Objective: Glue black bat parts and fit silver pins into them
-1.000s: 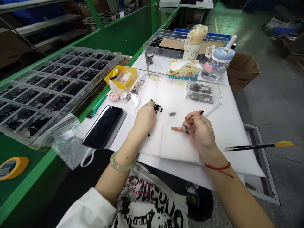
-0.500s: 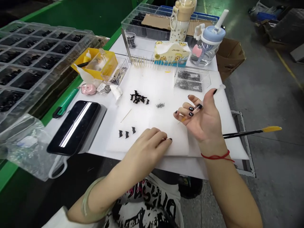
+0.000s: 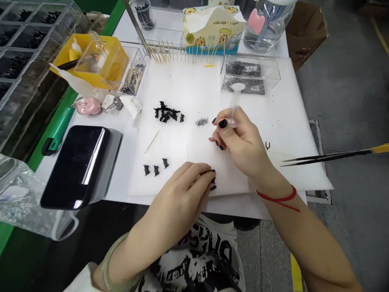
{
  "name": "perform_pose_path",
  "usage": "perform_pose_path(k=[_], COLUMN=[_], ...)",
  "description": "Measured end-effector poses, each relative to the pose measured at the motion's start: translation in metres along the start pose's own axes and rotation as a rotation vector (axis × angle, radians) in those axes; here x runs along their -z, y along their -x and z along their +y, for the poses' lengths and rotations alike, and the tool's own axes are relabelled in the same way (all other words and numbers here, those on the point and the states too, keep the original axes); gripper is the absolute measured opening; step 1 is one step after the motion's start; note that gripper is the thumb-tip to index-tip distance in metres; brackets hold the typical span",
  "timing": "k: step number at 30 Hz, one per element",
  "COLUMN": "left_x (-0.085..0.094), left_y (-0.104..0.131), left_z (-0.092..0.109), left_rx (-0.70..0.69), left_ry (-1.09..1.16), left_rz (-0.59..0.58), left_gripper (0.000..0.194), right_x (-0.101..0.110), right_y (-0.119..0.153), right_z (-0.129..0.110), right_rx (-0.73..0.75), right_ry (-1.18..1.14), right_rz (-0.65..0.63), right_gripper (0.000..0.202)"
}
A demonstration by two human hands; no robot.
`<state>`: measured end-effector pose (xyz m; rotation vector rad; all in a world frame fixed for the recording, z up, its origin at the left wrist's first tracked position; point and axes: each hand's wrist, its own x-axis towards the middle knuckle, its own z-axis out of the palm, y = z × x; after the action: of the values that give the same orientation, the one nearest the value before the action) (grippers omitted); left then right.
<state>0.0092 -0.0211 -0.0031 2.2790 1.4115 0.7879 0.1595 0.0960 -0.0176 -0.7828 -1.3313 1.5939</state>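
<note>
Head view: the clear stick (image 3: 236, 100) is pinched between the right hand's (image 3: 247, 144) thumb and fingers. The left hand (image 3: 184, 196) rests fingers-together on the white sheet (image 3: 188, 87); whether it grips anything, I cannot tell. Grains (image 3: 201, 121) lie between the right hand and the black pile (image 3: 165, 113); nearer are a toothpick (image 3: 151, 142) and three black pieces (image 3: 156, 170).

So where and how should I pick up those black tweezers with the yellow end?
I'd pinch the black tweezers across both arms, near the yellow end, coming from the right. The slim tips point left over the white sheet, while the yellow end juts past its edge.
</note>
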Motion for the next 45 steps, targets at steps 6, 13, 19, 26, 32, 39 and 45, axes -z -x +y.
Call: perform_pose_path(k=[6, 13, 19, 26, 32, 39, 45], left_x=[0.000, 0.004, 0.010, 0.005, 0.004, 0.008, 0.011], left_y=[0.000, -0.001, 0.001, -0.002, -0.005, -0.006, -0.006], left_z=[0.000, -0.001, -0.003, -0.005, -0.005, -0.003, 0.000], left_rx=[0.023, 0.020, 0.059, 0.064, 0.169, 0.256, 0.301], left_ry=[0.041, 0.034, 0.048, 0.018, 0.014, 0.074, 0.044], left_rz=[0.017, -0.002, -0.039, 0.001, 0.042, 0.017, 0.016], left_gripper=[0.020, 0.021, 0.020, 0.017, 0.015, 0.014, 0.012], right_x=[0.002, 0.011, 0.018, 0.018, 0.020, 0.038, 0.025], right_y=[-0.003, -0.001, 0.000, -0.001, -0.001, -0.004, -0.003], right_z=[-0.014, -0.046, -0.050, -0.057, -0.055, -0.044, -0.038], right_rx=[-0.022, -0.006, -0.067, -0.102, -0.174, -0.226, -0.289], right_ry=[-0.181, -0.388, -0.516, -0.544, -0.689, -0.723, -0.740], right_rz=[0.164, 0.270, 0.242, 0.181, -0.010, -0.210, -0.173], right_gripper=[0.016, 0.030, 0.033, 0.042, 0.056, 0.085, 0.077])
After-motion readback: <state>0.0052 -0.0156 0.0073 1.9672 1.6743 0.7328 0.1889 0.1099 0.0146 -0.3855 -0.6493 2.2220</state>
